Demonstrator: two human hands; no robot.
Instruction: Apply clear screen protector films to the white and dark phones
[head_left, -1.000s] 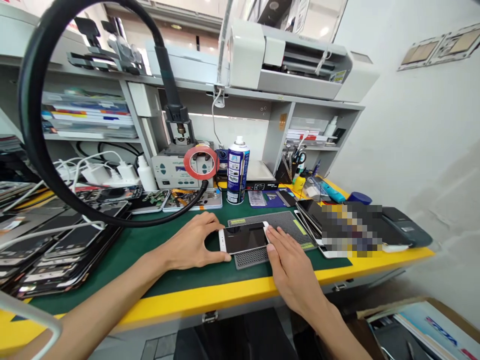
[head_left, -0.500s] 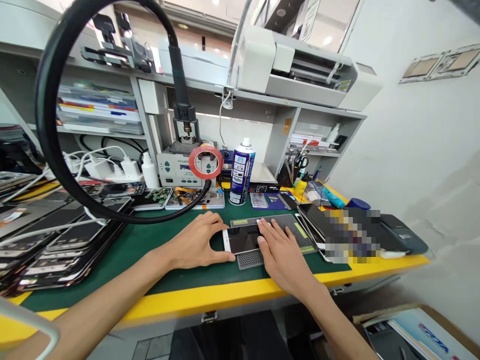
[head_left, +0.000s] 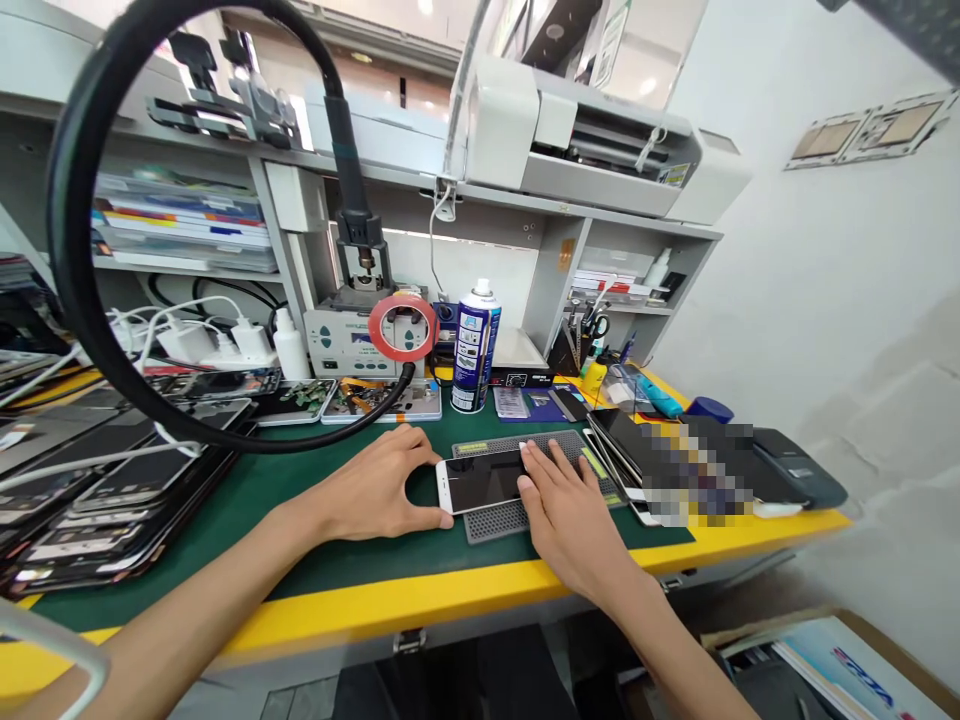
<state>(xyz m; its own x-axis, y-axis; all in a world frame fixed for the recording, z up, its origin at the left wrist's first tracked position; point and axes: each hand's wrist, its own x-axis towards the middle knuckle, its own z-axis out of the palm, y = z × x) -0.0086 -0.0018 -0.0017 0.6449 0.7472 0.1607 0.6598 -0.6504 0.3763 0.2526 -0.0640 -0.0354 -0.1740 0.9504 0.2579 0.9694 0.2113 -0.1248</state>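
Observation:
A white-framed smartphone [head_left: 480,482] with a dark screen lies screen up on a grey perforated mat [head_left: 499,522], its left end reaching past the mat's edge. My left hand [head_left: 382,482] curves around that left end, thumb at the near corner and fingertips at the far corner. Flat across the phone's right part rests my right hand [head_left: 566,500], fingers stretched out and slightly apart, covering that end. Green work mat [head_left: 360,570] lies under everything.
Stacked phone screens [head_left: 142,490] stand at the left, under a black flexible hose [head_left: 60,220]. Behind the hands are a spray can [head_left: 474,350], a small parts tray [head_left: 386,400] and a control unit [head_left: 330,345]. More dark panels [head_left: 626,440] lie at the right.
My right hand has slid a little to the right along the phone, baring more of the screen. My left hand keeps its place at the left end. The view has shifted slightly.

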